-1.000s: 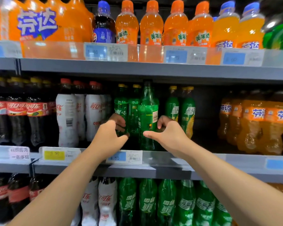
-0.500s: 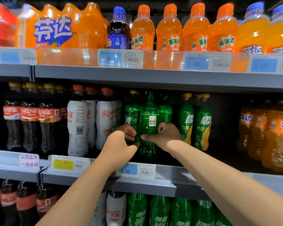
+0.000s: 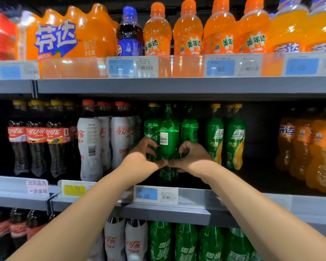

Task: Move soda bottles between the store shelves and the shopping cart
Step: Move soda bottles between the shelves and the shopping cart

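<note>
Two hands were wrapped around one green soda bottle (image 3: pixel 168 140) on the middle shelf (image 3: pixel 233 206). My left hand (image 3: pixel 141 159) curled round its left side and my right hand (image 3: pixel 191 157) curled round its right side. The thumbs met in front, low on the bottle, so both hands squeezed it from two sides. I think I held it this way to keep it straight and stop it from knocking over the bottles next to it.

The bottle stood upright with its barcode facing me. It sat in the green row, just above the blue price tag (image 3: pixel 146 194). I could not tell if its bottom was touching the shelf or lifted a bit.

Other green bottles (image 3: pixel 225 142) stood close by on the right, full of clear drink. White cola bottles (image 3: pixel 89 147) stood to the left, and dark cola bottles (image 3: pixel 36 146) stood past those. Orange soda bottles (image 3: pixel 157 34) filled the top shelf (image 3: pixel 177 85), and more green ones stood on the shelf below.

No shopping cart showed in my view, so I guessed it was behind me or off to one side.
</note>
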